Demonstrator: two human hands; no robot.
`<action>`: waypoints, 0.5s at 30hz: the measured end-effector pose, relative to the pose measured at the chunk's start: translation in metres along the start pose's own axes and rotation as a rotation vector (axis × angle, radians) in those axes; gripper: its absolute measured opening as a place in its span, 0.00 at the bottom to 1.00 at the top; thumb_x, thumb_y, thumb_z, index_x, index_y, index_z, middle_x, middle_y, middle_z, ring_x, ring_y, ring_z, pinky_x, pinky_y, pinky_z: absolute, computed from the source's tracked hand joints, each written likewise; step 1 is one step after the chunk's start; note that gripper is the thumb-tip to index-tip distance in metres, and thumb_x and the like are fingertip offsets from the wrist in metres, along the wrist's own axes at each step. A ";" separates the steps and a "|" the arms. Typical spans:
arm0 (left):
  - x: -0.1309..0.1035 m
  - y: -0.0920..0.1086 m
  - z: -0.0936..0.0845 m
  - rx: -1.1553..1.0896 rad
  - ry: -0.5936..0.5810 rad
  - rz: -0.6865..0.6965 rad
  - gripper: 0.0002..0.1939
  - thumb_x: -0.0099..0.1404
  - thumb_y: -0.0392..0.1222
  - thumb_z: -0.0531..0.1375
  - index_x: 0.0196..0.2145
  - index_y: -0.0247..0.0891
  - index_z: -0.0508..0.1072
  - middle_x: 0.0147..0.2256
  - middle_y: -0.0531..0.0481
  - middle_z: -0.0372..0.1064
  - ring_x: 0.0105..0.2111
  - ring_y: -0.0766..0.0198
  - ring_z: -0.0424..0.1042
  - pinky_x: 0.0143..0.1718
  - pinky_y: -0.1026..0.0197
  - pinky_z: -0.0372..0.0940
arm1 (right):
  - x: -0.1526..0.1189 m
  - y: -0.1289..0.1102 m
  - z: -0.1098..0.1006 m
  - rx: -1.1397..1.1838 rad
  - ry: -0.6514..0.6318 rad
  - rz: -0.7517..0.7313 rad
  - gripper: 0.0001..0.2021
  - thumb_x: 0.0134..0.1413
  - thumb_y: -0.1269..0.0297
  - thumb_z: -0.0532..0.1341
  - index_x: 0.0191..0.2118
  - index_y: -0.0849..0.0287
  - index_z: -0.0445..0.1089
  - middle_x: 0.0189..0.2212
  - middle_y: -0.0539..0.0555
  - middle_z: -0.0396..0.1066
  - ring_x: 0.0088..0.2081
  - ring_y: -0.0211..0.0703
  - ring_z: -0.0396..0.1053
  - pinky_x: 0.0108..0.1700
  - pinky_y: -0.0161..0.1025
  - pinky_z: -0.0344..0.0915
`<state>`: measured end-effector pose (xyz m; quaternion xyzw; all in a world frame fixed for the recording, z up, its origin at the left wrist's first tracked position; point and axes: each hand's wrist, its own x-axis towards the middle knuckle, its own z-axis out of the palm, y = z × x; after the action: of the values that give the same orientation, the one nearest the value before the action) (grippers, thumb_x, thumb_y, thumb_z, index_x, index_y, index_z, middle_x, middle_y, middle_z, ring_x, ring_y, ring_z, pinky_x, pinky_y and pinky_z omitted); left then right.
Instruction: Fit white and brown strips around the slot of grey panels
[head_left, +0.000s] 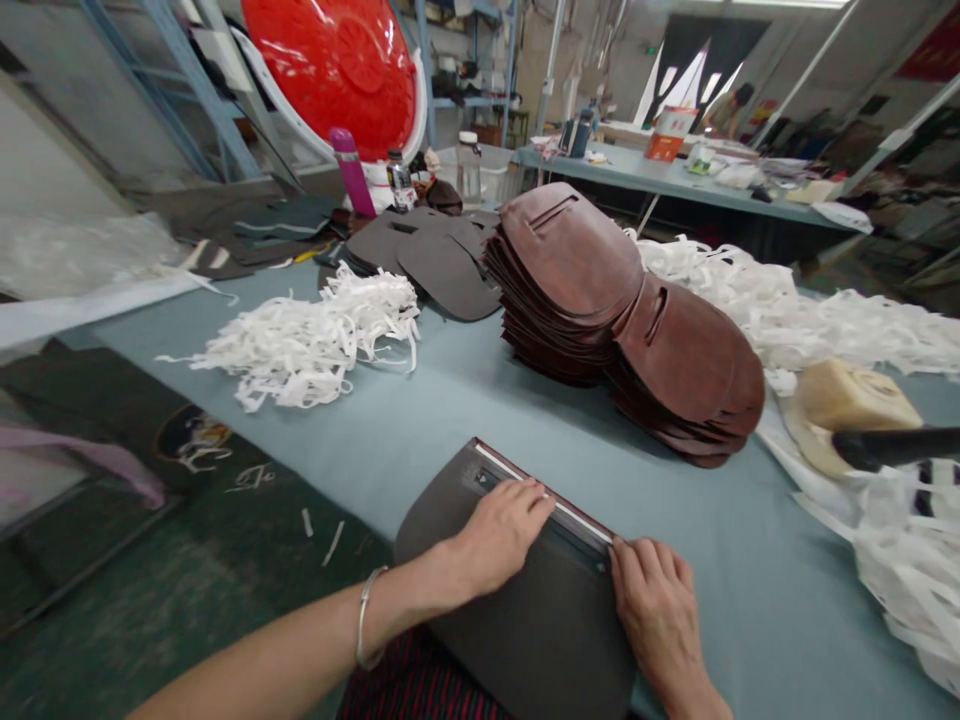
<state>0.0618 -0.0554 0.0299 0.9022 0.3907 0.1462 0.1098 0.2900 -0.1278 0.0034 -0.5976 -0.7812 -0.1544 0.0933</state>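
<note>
A dark grey leather panel (555,620), rounded at its left end, lies at the table's near edge, partly over my lap. A narrow white strip (577,525) runs along its straight far edge, where a thin brown border shows. Just inside that edge is a long slot with a small dark fitting (486,478). My left hand (502,530) rests across the panel, its bent fingers close together on the strip and border. At the right end of the edge, my right hand (656,600) pinches the corner between thumb and fingers. The fingertips' undersides are hidden.
Brown leather pieces with slots (574,255) stand in two overlapping stacks ahead. Grey pieces (450,265) lie behind, left of them. White strips (300,345) are heaped left; more (847,320) lie right. A black-handled mallet (855,405) lies at right. Bottles (352,175) stand farther back.
</note>
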 end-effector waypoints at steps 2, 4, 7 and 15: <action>-0.003 -0.026 -0.014 -0.163 0.100 -0.107 0.21 0.62 0.25 0.47 0.48 0.38 0.69 0.46 0.45 0.70 0.47 0.61 0.68 0.51 0.55 0.63 | 0.003 0.003 -0.002 0.001 0.001 -0.002 0.08 0.61 0.67 0.53 0.33 0.58 0.67 0.26 0.53 0.62 0.34 0.47 0.60 0.42 0.46 0.57; -0.010 -0.055 -0.023 -0.227 0.225 -0.264 0.20 0.62 0.25 0.46 0.45 0.37 0.70 0.42 0.46 0.70 0.44 0.62 0.68 0.49 0.55 0.64 | 0.006 0.007 -0.003 -0.001 -0.009 0.001 0.09 0.61 0.66 0.53 0.30 0.57 0.66 0.26 0.53 0.62 0.34 0.46 0.60 0.43 0.46 0.57; -0.027 -0.088 -0.026 -0.224 0.282 -0.441 0.17 0.65 0.29 0.46 0.45 0.37 0.68 0.42 0.45 0.68 0.44 0.61 0.67 0.49 0.54 0.64 | 0.014 0.009 -0.005 -0.005 -0.028 0.028 0.11 0.61 0.66 0.52 0.27 0.56 0.64 0.27 0.54 0.62 0.35 0.47 0.60 0.43 0.46 0.56; -0.034 -0.082 -0.023 -0.220 0.194 -0.528 0.26 0.59 0.43 0.60 0.54 0.36 0.60 0.47 0.43 0.62 0.49 0.56 0.64 0.51 0.51 0.62 | 0.060 -0.055 0.007 0.359 0.017 -0.040 0.07 0.62 0.70 0.51 0.37 0.58 0.66 0.32 0.55 0.65 0.36 0.45 0.61 0.38 0.42 0.58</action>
<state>-0.0234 -0.0233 0.0200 0.7340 0.6022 0.2395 0.2030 0.2211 -0.0844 0.0092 -0.5543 -0.8072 -0.0195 0.2022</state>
